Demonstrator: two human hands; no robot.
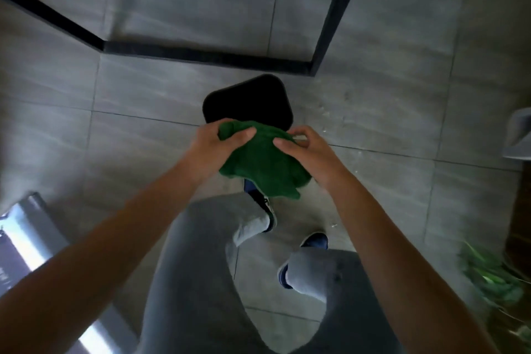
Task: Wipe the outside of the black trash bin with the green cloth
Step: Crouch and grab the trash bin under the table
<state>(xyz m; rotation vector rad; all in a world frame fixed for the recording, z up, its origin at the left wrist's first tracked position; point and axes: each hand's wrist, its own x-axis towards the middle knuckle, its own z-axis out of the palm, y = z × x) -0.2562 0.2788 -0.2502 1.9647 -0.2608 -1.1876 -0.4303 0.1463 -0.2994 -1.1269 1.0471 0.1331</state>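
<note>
The black trash bin [248, 99] stands on the grey tiled floor straight ahead, seen from above, its near edge hidden behind the cloth. I hold the green cloth [263, 162] bunched in the air above and in front of the bin. My left hand [214, 145] grips the cloth's left upper corner. My right hand [309, 149] pinches its right upper side. The cloth hangs down between both hands and does not visibly touch the bin.
A black metal table frame [201, 54] runs along the floor just behind the bin, with an upright leg [336, 14] at right. My legs in grey trousers and blue shoes [314, 240] stand below the cloth. A green plant [488, 276] lies at right, a shiny appliance [26, 236] at left.
</note>
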